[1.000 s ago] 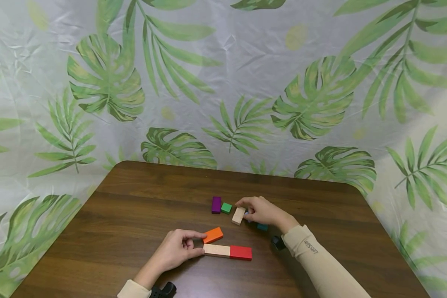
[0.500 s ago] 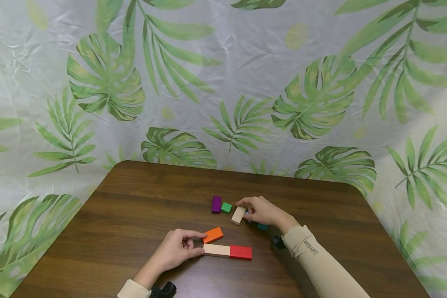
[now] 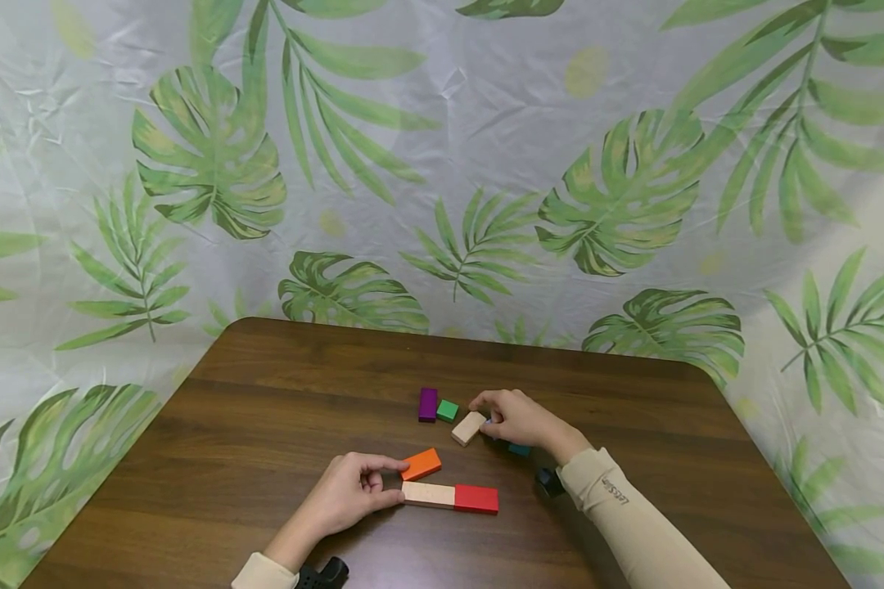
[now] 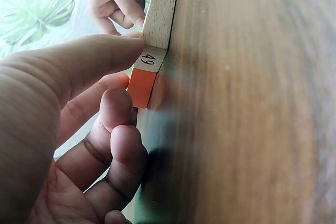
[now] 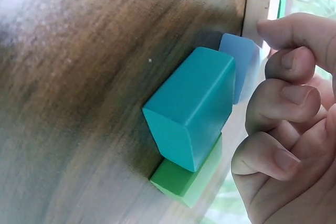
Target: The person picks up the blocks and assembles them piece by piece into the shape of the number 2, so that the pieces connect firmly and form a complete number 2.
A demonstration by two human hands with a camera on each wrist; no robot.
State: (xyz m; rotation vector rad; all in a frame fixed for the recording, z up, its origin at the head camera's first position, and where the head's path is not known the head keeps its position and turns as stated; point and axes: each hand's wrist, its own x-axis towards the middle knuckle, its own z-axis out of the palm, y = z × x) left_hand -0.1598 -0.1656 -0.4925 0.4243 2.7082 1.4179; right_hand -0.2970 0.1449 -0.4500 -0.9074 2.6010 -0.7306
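Note:
My left hand [image 3: 354,487] touches the left ends of two wooden blocks. Its index finger is on the orange block [image 3: 422,465], its thumb on the beige block [image 3: 429,494] in front. A red block [image 3: 476,499] continues the beige one to the right. My right hand [image 3: 516,415] holds another beige block [image 3: 468,428] at its far right corner by the index finger; in the right wrist view its other fingers are curled and the thumb is hidden. Just beside that hand lie a light blue block [image 5: 244,66] and a teal block [image 5: 191,103].
A purple block [image 3: 428,405] and a green block [image 3: 448,411] stand beyond the right hand's block. Another green block [image 5: 189,174] lies past the teal one. Everything is on a brown wooden table [image 3: 265,409], before a leaf-patterned curtain [image 3: 486,164].
The beige block at my right hand has turned clockwise, its near end swinging left. The right hand shifted very slightly right. My left hand and its blocks have stayed put.

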